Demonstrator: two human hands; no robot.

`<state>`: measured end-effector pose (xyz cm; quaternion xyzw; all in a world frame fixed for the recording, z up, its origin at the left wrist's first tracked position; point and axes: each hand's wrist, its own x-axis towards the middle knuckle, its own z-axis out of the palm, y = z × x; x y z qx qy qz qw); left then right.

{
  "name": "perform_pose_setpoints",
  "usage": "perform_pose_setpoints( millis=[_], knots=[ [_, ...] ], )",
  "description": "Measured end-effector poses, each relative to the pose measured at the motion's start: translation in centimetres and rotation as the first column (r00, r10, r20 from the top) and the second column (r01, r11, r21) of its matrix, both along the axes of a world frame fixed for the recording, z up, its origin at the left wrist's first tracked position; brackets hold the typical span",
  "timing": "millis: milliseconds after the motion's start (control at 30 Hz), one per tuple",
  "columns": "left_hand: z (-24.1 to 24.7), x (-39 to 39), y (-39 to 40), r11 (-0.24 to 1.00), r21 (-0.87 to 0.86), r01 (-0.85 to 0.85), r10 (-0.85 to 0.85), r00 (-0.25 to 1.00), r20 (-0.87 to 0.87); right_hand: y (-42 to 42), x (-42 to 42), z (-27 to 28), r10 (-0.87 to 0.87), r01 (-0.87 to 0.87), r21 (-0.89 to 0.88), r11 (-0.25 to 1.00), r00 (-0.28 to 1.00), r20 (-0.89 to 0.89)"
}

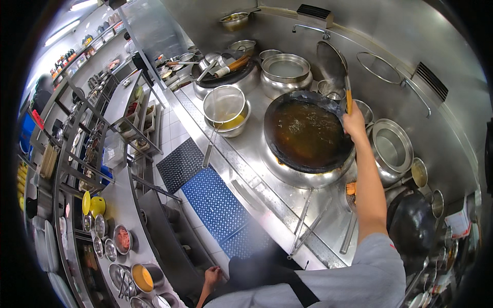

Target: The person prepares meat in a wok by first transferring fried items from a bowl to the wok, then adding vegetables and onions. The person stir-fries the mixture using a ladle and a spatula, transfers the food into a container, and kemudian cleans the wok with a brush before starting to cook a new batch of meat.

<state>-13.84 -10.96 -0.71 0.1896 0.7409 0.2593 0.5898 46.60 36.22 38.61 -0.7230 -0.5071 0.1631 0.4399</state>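
My right hand [353,120] is closed around the wooden handle of a large round wire skimmer [332,67], which is raised against the steel back wall. Below and left of this hand, a black wok [308,134] of brown bubbling liquid sits on a steel burner ring. My left hand [213,275] hangs low beside my dark apron, fingers curled, with nothing seen in it. Under my right forearm lies a strainer ladle [348,233] with orange food pieces [351,188], partly hidden. Metal tongs [308,227] rest on the range's front edge.
A fine-mesh strainer [223,102] sits over a bowl of yellow liquid, its handle overhanging the edge. Steel water pots [287,69] stand behind. Another wok [227,73] holds ladles and a bamboo brush. Left are a prep counter [127,192] with bowls and blue floor mats [215,200].
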Motion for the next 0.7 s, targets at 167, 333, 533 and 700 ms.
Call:
perform_pose_setpoints(
  millis=[167,333,533,700],
  knots=[
    [-1.9,-2.7,-6.2,0.623,0.187,0.76,-0.501,0.571,-0.651,11.4,3.2,-5.4,-0.147,0.212,-0.113,0.971,0.898,0.415],
    [-3.8,-2.9,-6.4,0.939,-0.07,0.338,-0.343,0.895,-0.286,13.3,6.1,-4.0,-0.285,0.272,0.152,0.95,0.956,0.072],
    [-5.9,-3.4,-5.9,0.885,-0.1,0.455,-0.457,0.809,-0.369,7.5,5.0,4.1,0.376,0.063,0.442,0.895,0.426,-0.823],
    [-2.4,1.3,-1.1,0.983,0.053,0.176,-0.17,0.981,-0.095,3.6,6.5,7.7,0.412,0.117,0.467,0.876,0.322,-0.853]
  ],
)
